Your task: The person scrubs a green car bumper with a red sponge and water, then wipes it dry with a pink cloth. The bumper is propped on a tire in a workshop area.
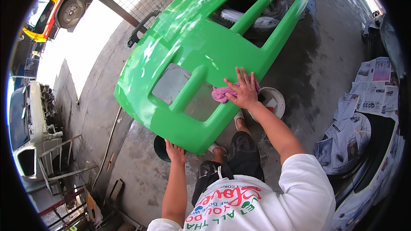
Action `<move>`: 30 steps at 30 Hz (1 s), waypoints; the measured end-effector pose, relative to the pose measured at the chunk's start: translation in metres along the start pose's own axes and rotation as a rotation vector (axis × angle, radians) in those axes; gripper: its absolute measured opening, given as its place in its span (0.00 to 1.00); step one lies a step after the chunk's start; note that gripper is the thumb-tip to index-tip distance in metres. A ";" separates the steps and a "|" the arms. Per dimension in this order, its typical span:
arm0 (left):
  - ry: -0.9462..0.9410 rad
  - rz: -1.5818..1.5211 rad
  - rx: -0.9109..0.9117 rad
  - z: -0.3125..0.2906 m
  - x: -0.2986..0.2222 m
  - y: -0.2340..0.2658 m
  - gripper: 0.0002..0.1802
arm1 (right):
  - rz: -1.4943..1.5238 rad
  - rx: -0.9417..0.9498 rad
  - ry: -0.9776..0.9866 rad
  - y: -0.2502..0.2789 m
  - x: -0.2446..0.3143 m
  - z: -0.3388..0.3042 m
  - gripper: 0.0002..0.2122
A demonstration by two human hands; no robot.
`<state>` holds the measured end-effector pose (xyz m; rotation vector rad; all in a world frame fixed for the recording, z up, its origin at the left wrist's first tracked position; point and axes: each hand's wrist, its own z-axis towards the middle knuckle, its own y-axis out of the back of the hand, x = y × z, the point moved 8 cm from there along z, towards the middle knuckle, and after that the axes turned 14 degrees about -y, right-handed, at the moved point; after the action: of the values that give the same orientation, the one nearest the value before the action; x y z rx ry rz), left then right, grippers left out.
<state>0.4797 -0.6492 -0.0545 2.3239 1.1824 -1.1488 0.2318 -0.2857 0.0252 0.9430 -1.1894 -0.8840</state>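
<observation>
A glossy green vehicle bumper point(171, 122) with several cut-out openings lies slantwise in front of me, its far end at the upper right. My right hand point(245, 93) presses a crumpled pink cloth point(220, 94) onto its near right side. The fingers are spread over the cloth, which bunches out on both sides of the hand. At the near left end, my left hand point(174, 152) grips the bumper's lower edge; part of its fingers is hidden there. Wet-looking streaks and reflections show on the green surface.
A white bucket point(274, 102) stands beside my right forearm, and a dark round container point(161, 149) is partly under the bumper. Tires point(269, 19) show through the far openings. Newspaper-covered car parts point(346, 141) sit at the right. A metal frame point(64, 160) and vehicle cab point(36, 128) stand left.
</observation>
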 end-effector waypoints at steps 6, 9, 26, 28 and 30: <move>-0.017 -0.022 -0.144 -0.006 -0.001 -0.008 0.44 | -0.019 -0.027 0.075 0.020 0.001 0.006 0.43; -0.042 -0.056 -0.234 -0.007 0.001 0.000 0.45 | -0.085 0.088 -0.313 -0.012 0.007 -0.004 0.46; -0.051 -0.083 -0.405 -0.016 0.002 -0.014 0.51 | 0.121 0.479 0.085 -0.113 0.186 0.297 0.51; -0.043 -0.057 -0.405 -0.016 -0.001 -0.006 0.52 | 0.144 0.638 -0.110 -0.101 0.146 0.308 0.52; -0.031 -0.011 -0.336 -0.005 0.000 -0.004 0.52 | 0.106 0.449 -0.211 -0.083 0.090 0.313 0.52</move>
<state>0.4788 -0.6437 -0.0512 2.0426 1.2684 -0.9041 -0.0677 -0.4373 0.0150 1.1501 -1.6472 -0.6530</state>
